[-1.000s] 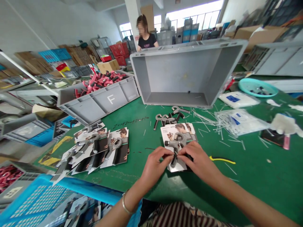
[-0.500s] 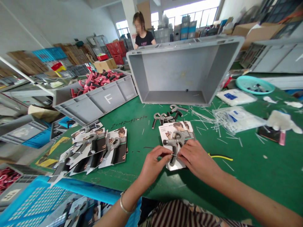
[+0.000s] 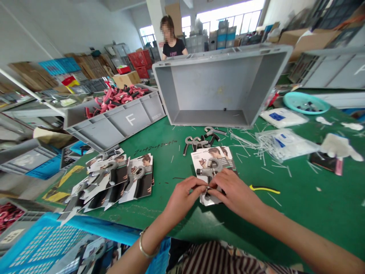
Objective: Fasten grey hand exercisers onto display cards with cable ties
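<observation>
Two hands, the left hand (image 3: 185, 196) and the right hand (image 3: 235, 192), are now closer together than they were half a second ago. The right hand has slid a little to the left, so its fingers cover more of the grey hand grip (image 3: 205, 172) and the two sets of fingertips almost meet. This looks like small, careful finger work on one spot, and that spot is now harder to see. Both hands are nearly closed, each with its thumb and first finger squeezed together. They seem to pinch a thin white strip (image 3: 209, 187) at the handle, but it is so tiny that it is hard to be sure. The grey hand grip lies on top of a picture card (image 3: 199, 160), and more cards sit under it on the green worktop (image 3: 168, 171). Just past the cards is a small heap of loose grips (image 3: 197, 143). A yellow-handled tool (image 3: 265, 188) lies to the right of the right hand. Well off to the left are other cards with grips (image 3: 140, 179) on them. That group looks the same as before.
</observation>
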`<state>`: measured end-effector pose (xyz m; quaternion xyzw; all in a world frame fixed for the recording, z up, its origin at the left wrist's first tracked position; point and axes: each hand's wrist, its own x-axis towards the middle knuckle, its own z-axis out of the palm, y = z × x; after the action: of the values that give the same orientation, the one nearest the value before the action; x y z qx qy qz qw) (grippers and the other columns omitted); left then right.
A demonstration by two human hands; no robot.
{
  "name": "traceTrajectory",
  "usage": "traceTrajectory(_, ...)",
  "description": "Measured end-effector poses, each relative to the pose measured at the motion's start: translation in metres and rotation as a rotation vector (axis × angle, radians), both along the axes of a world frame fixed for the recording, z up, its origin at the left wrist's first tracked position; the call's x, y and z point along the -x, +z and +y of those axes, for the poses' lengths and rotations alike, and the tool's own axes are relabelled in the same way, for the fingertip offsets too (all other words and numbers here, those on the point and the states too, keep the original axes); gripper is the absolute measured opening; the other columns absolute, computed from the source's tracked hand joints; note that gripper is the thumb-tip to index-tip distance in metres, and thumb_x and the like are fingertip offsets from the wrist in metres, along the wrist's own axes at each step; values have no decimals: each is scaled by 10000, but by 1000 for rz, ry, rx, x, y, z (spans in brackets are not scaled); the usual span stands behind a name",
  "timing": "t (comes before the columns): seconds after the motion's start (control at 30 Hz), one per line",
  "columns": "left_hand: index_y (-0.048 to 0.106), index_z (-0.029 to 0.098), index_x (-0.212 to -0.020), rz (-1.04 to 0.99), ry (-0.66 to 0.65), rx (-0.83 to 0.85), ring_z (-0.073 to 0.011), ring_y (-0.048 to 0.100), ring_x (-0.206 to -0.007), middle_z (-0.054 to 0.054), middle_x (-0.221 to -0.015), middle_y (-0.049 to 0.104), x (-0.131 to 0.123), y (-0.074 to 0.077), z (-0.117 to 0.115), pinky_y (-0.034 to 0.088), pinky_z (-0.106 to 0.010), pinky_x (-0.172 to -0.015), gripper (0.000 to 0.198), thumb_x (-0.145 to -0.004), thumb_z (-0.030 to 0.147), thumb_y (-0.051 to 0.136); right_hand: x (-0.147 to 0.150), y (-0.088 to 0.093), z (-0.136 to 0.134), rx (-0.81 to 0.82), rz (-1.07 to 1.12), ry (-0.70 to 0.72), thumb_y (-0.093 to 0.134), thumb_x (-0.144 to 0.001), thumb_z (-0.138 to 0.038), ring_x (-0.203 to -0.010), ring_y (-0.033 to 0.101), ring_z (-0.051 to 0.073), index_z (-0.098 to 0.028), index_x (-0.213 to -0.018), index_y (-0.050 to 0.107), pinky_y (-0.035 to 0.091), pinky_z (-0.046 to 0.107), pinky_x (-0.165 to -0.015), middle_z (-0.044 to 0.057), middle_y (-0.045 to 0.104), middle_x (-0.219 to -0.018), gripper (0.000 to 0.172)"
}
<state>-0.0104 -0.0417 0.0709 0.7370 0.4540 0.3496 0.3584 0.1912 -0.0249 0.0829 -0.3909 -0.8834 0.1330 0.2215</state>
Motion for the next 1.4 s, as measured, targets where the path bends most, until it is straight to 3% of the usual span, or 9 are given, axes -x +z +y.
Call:
traceTrajectory(0.3, 622, 188, -907, 153, 74, -218, -188, 588, -882, -43, -883, 650, -2, 11, -10, 457, -334, -847, 155, -979, 218, 488, 2, -7, 0, 27, 67, -14, 587, -943, -257, -884, 526, 240, -213, -818, 606, 421, 377, -816, 51, 624, -855, 134)
traceTrajectory(0.4, 601, 202, -1031, 113, 105, -158, -191, 589, -982, -50, -1011, 646, -7, -1, -14, 465, -350, -919, 97, -949, 222, 555, 0, -9, -1, 44, 140, -47, 582, -941, -231, -924, 527, 243, -223, -898, 626, 416, 392, -851, 53, 633, -913, 62)
traceTrajectory(0.53, 515, 198, -1218, 151, 207, -129, -251, 535, -1182, -101, -1234, 572, -13, -25, -20, 440, -454, -1037, 457, -817, 239, 730, 2, -8, 1, 174, 312, -43, 573, -951, -219, -913, 553, 217, -236, -910, 625, 415, 388, -870, 21, 656, -903, 68)
traceTrajectory(0.8, 604, 208, -1227, 254, 298, -270, -262, 522, -1272, -119, -1348, 583, -5, -50, -11, 409, -484, -1078, 281, -954, 238, 543, -1, -24, 9, 362, 577, 65, 576, -957, -274, -989, 578, 203, -233, -889, 659, 470, 374, -903, 37, 674, -938, 115)
traceTrajectory(0.93, 647, 234, -1192, 79, 341, -110, -249, 536, -1260, -86, -1330, 617, 8, -36, -11, 368, -445, -1110, 266, -948, 289, 558, -60, -45, 4, 224, 590, -190, 528, -974, -377, -1060, 579, 232, -250, -931, 654, 461, 407, -941, 53, 678, -970, 184)
traceTrajectory(1.0, 672, 225, -1138, -143, 406, 62, -238, 564, -1216, -83, -1301, 631, 19, -26, -11, 414, -394, -1061, 253, -947, 345, 557, -105, -66, -2, 132, 329, -358, 584, -917, -485, -1174, 537, 293, -263, -1080, 643, 402, 489, -1018, 81, 664, -1151, 281)
traceTrajectory(1.13, 635, 160, -1166, -622, 423, 525, -181, 651, -907, -107, -1136, 678, 30, -10, 1, 524, -274, -761, 394, -893, 445, 627, -169, -114, -15, 124, -275, -412, 704, -669, -712, -1130, 535, 456, -204, -1405, 492, 430, 643, -894, 208, 556, -1356, 920)
traceTrajectory(1.27, 636, 100, -1070, -676, 177, 775, -118, 601, -647, -58, -848, 670, 20, -8, 16, 486, -201, -546, 416, -789, 381, 759, -181, -122, -15, 245, -302, -336, 573, -834, -567, -988, 614, 361, -145, -1242, 632, 496, 540, -875, 196, 645, -1124, 590)
traceTrajectory(1.4, 587, 130, -1008, -500, 194, 655, -85, 504, -473, 15, -686, 601, 6, -13, 17, 364, -169, -364, 365, -773, 354, 754, -179, -94, -11, 706, 223, -518, 529, -861, -576, -870, 668, 291, -223, -1104, 632, 556, 437, -814, 117, 691, -969, 440)
